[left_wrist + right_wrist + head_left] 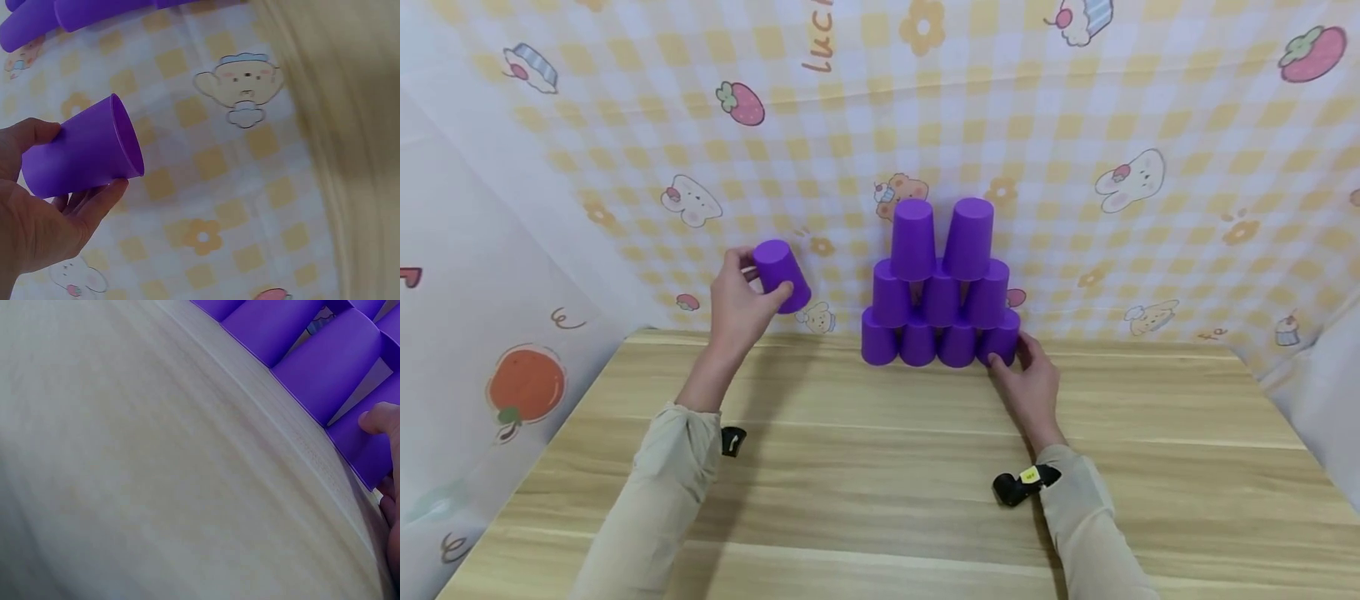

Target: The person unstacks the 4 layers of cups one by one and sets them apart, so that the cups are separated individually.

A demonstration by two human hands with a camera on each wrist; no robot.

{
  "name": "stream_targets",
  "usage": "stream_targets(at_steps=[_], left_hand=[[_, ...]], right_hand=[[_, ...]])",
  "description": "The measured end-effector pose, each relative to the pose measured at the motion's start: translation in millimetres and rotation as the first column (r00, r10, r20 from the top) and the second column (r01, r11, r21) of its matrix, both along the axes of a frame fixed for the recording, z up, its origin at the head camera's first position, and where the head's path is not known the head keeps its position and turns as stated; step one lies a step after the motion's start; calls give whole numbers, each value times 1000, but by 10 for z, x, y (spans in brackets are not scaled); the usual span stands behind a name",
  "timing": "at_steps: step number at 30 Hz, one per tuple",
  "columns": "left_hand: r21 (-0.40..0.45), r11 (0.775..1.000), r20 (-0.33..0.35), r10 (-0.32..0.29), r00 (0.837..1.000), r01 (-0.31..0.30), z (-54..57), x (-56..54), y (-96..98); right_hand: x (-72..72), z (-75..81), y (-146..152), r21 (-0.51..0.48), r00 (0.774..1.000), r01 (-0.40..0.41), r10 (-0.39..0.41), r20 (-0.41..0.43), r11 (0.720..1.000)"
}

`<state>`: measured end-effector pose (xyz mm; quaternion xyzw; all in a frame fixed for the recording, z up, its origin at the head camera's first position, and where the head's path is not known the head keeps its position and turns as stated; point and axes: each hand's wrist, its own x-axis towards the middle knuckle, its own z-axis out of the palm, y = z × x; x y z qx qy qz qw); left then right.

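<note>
My left hand [739, 304] holds a purple cup [781, 277] in the air, left of a stack of matching cups. That cup [84, 150] is upside down and tilted, thumb on one side and fingers on the other. The stack stands on the table in three tiers of upturned cups: several at the bottom, three in the middle, and two on top, including the top right cup [969, 239]. Down at the stack's right end, my right hand [1032, 379] grips the bottom right cup [997, 340], thumb across its front and fingers around its far side.
The wooden table [850, 467] ends at a wall cloth [820, 167] with yellow checks and cartoon prints, close behind the stack. A white side cloth [467, 275] hangs at the left. Black wrist devices sit at both sleeves, one being the right strap [1017, 489].
</note>
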<state>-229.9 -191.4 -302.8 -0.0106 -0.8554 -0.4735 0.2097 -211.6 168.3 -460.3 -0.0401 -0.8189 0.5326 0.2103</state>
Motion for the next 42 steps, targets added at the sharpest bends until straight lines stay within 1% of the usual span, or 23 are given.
stream_targets(at_steps=[4,9,12,17,22,28,34,42], left_hand=[[-19,1000,48,13,999,-12,-190,20,-43],[-21,1000,100,-5,995,7,-401,-4,-71],[-21,1000,130,-19,991,22,-501,-16,-87],[-37,998,157,-42,987,48,-636,-42,-115],[-68,996,175,-52,983,65,-741,-91,-117],[-89,993,201,-57,978,76,-840,-135,-90],[-88,993,198,-65,978,83,-893,-157,-65],[-66,995,197,-65,978,79,-971,-159,-39]], right_hand=[[10,-3,-13,3,1000,7,-7,3,1000],[7,-1,-8,-2,1000,8,-8,2,1000],[5,5,-3,0,1000,6,-6,4,1000],[-1,0,-5,-4,1000,-1,1,13,1000],[-7,2,-1,-6,1000,0,0,9,1000],[-3,0,1,-6,1000,0,0,3,1000],[0,-1,-2,9,1000,4,-3,-5,1000],[-6,0,5,-20,1000,-4,4,4,1000]])
